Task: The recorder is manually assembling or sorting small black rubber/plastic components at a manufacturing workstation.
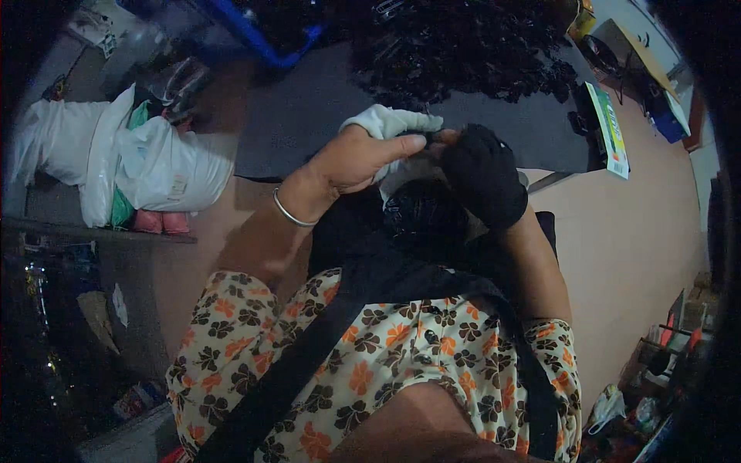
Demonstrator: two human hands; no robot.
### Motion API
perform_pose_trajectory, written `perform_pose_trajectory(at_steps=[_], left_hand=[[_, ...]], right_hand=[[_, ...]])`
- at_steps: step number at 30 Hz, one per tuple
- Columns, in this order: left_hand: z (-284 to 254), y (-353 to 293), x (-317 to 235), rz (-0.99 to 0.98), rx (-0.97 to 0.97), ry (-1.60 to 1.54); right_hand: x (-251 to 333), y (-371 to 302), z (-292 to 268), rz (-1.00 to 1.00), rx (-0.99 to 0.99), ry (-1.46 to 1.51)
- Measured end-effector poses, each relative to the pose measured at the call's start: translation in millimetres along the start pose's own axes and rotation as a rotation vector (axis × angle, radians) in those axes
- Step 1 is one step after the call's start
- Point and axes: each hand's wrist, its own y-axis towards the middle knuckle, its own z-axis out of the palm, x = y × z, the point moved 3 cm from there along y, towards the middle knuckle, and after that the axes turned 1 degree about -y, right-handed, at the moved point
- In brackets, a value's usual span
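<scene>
Holding left hand (359,160) with thumb stretched, near black-gloved right hand (482,177) with fingers curled; cannot tell whether grasping something small between them. Just below, near shiny black bundle (424,210); beyond, on grey worktop (301,100), with heap of black pieces (463,54).

- Dim room, grainy picture.
- Fisheye bends straight edges; all 4 corners fall to black.
- Black heap (463,54) on the dark surface (297,116) loses detail.
- White bags (197,166) stand out pale.

Right hand (480,177): fingertips (445,139) blurred; black pile (463,58): pieces indistinct
</scene>
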Motion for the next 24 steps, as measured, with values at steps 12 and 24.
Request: perform_pose_trajectory(at_steps=[12, 24], left_hand=[[8, -13, -6, 0.087, -0.083, 0.373], [-49, 47, -26, 0.33, -0.196, 1.38]], right_hand=[[-7, -4, 8, 0.33, 0.036, 0.56], [-50, -8, 3, 0.562, 0.162, 0.261]])
